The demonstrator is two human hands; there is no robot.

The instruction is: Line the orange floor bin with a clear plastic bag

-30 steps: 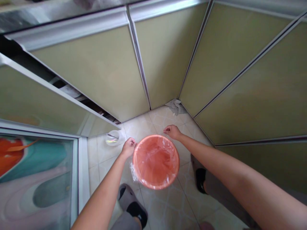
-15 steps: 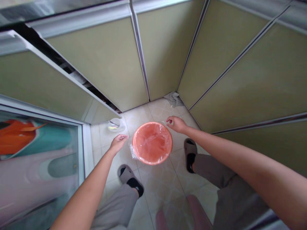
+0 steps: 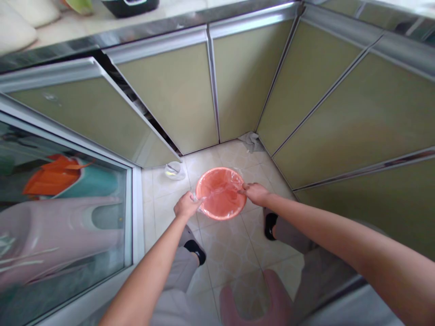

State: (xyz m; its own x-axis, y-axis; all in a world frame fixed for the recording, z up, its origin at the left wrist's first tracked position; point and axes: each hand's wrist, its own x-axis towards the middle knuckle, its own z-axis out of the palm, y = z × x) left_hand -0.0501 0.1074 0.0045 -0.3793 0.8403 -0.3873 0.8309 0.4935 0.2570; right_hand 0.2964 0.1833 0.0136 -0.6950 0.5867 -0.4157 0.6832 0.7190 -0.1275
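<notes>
Between my feet, a round orange-pink bucket (image 3: pixel 220 214) stands on the floor, seen from above. A clear plastic bag (image 3: pixel 222 192) lines it and folds over its rim. On the bucket's left side, my left hand (image 3: pixel 186 205) is closed, with its fingers pinching the bag at the rim. At the right side my right hand (image 3: pixel 257 194) is also closed on the bag. A creased strip of film runs across the opening between both hands. The bucket's inside shows through the film.
A clear round container (image 3: pixel 175 171) sits on the floor left of the bucket. A grey cloth (image 3: pixel 251 141) lies in the cabinet corner. A cabinet door (image 3: pixel 102 117) stands ajar at left beside a glass door (image 3: pixel 64 213). A pink stool (image 3: pixel 275 294) is below me.
Both hands have closed in on the bucket and taken hold of the bag at its sides. The film is now drawn across the opening. My view has tilted up, showing the countertop.
</notes>
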